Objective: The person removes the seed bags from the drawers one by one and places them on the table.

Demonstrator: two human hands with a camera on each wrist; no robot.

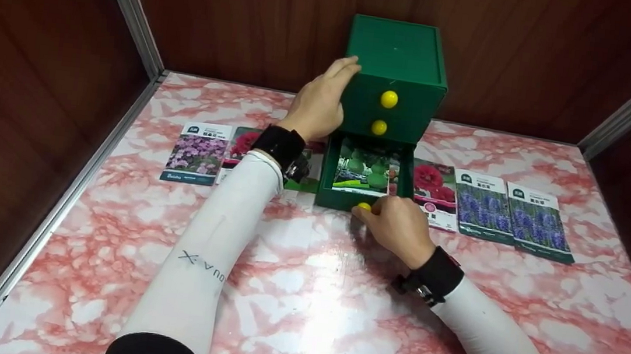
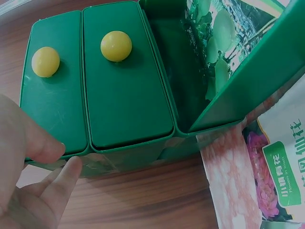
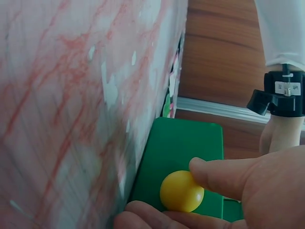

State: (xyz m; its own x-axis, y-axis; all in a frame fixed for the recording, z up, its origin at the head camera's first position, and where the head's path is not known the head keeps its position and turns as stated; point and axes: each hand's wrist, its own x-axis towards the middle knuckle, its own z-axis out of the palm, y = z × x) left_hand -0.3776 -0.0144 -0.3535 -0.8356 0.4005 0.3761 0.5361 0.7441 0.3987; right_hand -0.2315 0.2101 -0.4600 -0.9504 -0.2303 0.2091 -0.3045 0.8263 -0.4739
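Note:
A green three-drawer cabinet with round yellow knobs stands at the back of the table. Its bottom drawer is pulled out, and a seed packet picturing green fruit lies inside. My right hand pinches the bottom drawer's yellow knob between thumb and fingers. With fingers extended, my left hand rests against the cabinet's left side near the upper front corner. In the left wrist view, the top drawer and middle drawer are closed.
To the left lie a purple-flower packet and a red-flower packet, with another partly hidden by the left wrist. On the right are another red-flower packet and two blue-flower packets. Dark wood-grain panels enclose the marbled table.

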